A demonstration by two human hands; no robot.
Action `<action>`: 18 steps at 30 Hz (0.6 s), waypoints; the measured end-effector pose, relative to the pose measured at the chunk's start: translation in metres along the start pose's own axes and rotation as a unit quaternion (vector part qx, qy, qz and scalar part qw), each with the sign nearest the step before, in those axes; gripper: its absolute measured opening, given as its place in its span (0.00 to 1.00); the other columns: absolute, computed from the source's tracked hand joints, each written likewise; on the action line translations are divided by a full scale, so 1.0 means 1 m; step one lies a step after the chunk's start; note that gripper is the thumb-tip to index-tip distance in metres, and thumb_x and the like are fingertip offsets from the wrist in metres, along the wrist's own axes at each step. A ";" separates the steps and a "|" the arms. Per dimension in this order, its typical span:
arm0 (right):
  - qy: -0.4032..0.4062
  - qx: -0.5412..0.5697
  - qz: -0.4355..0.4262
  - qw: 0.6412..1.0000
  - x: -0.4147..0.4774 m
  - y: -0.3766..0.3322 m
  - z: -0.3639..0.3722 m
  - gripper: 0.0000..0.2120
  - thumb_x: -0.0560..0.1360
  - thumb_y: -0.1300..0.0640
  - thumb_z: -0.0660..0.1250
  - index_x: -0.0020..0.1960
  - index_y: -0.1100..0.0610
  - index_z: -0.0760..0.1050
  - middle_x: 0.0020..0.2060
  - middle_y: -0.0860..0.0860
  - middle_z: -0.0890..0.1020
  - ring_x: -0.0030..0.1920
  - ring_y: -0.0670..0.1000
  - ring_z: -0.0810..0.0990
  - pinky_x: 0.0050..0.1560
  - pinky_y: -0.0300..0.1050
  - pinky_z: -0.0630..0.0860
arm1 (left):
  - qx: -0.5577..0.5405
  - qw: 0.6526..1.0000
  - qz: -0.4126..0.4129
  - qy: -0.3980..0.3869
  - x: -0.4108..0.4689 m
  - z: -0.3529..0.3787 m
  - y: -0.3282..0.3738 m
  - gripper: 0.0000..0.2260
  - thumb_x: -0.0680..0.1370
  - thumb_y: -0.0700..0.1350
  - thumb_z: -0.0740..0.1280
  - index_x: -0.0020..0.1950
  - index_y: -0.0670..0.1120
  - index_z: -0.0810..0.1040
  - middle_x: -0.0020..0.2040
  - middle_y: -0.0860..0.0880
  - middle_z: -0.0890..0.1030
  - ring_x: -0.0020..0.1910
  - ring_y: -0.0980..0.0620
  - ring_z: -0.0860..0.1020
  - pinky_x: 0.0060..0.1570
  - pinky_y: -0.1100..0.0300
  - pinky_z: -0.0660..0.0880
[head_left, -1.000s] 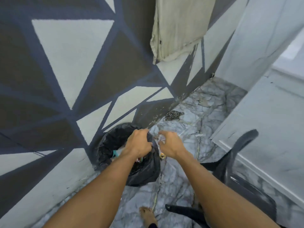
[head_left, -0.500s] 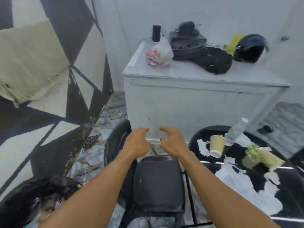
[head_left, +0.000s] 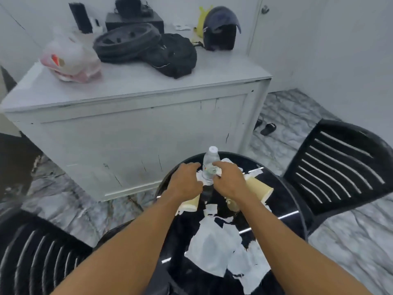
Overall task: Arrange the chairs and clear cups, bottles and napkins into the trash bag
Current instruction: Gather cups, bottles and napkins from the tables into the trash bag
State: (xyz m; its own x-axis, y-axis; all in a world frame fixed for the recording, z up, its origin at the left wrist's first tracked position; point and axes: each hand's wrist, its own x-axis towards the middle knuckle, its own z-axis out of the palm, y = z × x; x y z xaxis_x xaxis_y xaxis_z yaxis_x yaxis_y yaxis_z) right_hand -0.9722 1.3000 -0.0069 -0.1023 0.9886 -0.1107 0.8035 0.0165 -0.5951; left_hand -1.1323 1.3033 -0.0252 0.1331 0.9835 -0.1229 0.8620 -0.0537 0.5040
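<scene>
— While both hands reach over the round black table (head_left: 282,199), what stands between them?

— Item one: clear water bottle (head_left: 209,165), upright, white cap on, near the table's far edge. Left hand (head_left: 185,179) just beside it, fingers loosely curled, grasping nothing. Right hand (head_left: 228,180) on the other side, forefinger against the bottle. Whether it has closed round the bottle, I cannot tell.

— Cups?

— Two plainly seen, paper, both lying on their sides. First cup (head_left: 190,204) partly under the left wrist, by the left edge. Second cup (head_left: 258,188) right of the right hand, mouth toward the right edge.

— Napkins?

— White napkins (head_left: 212,252), torn and crumpled, spread from the centre to the near edge, with smaller scraps round the bottle.

— Room about the table?

— Slatted black chair (head_left: 344,167) just off the right edge. Second black chair (head_left: 36,258) near the left side. White cabinet (head_left: 131,128) beyond the far edge. Marble floor (head_left: 74,209) shows between cabinet and table, and again right of the cabinet, where sandals (head_left: 268,128) lie.
</scene>
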 end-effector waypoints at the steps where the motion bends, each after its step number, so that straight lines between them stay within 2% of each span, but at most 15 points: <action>1: -0.001 -0.001 0.003 1.000 0.009 0.009 -0.006 0.18 0.74 0.62 0.64 0.63 0.58 0.77 0.59 0.56 0.81 0.60 0.59 0.77 0.58 0.52 0.74 | -0.006 1.000 0.005 -0.001 0.015 0.005 0.007 0.24 0.72 0.46 0.71 0.68 0.48 0.75 0.63 0.48 0.80 0.62 0.45 0.77 0.62 0.52 0.74; 3: 0.006 0.001 0.005 1.000 0.023 0.026 -0.013 0.18 0.73 0.63 0.65 0.62 0.58 0.77 0.58 0.56 0.81 0.61 0.59 0.76 0.58 0.52 0.73 | -0.024 1.000 0.006 0.005 0.040 0.013 0.018 0.23 0.70 0.48 0.71 0.65 0.50 0.76 0.57 0.49 0.82 0.54 0.45 0.80 0.54 0.50 0.78; 5: 0.005 -0.009 0.015 1.000 0.036 0.043 -0.014 0.20 0.74 0.62 0.65 0.65 0.56 0.75 0.62 0.54 0.80 0.64 0.57 0.75 0.61 0.51 0.72 | -0.052 0.998 -0.014 0.015 0.063 0.023 0.024 0.27 0.67 0.50 0.70 0.66 0.52 0.72 0.55 0.50 0.82 0.52 0.46 0.80 0.51 0.50 0.79; 8: -0.009 -0.010 0.038 0.999 0.049 0.059 -0.013 0.24 0.76 0.59 0.66 0.71 0.54 0.71 0.68 0.51 0.75 0.70 0.54 0.71 0.67 0.50 0.68 | -0.099 0.993 -0.056 0.044 0.085 0.041 0.029 0.26 0.65 0.50 0.74 0.62 0.53 0.71 0.50 0.52 0.80 0.48 0.48 0.79 0.45 0.53 0.77; 13: -0.012 -0.011 0.049 0.999 0.060 0.067 -0.009 0.24 0.75 0.59 0.66 0.72 0.54 0.70 0.69 0.50 0.74 0.70 0.54 0.70 0.69 0.50 0.67 | -0.134 0.984 -0.097 0.071 0.099 0.058 0.030 0.26 0.68 0.46 0.78 0.63 0.49 0.74 0.56 0.48 0.81 0.53 0.46 0.80 0.54 0.48 0.78; 18: -0.016 -0.030 0.026 0.999 0.066 0.038 -0.003 0.24 0.75 0.59 0.66 0.70 0.53 0.72 0.67 0.51 0.77 0.68 0.54 0.72 0.66 0.50 0.69 | -0.173 0.970 -0.106 0.134 0.081 0.026 0.011 0.20 0.66 0.47 0.77 0.56 0.50 0.76 0.47 0.52 0.80 0.46 0.50 0.79 0.43 0.57 0.75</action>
State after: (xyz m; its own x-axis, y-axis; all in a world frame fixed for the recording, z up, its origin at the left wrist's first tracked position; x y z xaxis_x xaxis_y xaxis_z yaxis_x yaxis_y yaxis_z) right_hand -0.9464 1.3663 -0.0344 -0.0763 0.9832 -0.1659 0.8413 -0.0258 -0.5399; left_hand -1.0999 1.3779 -0.0516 -0.2014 0.9782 -0.0510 0.6346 0.1700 0.7540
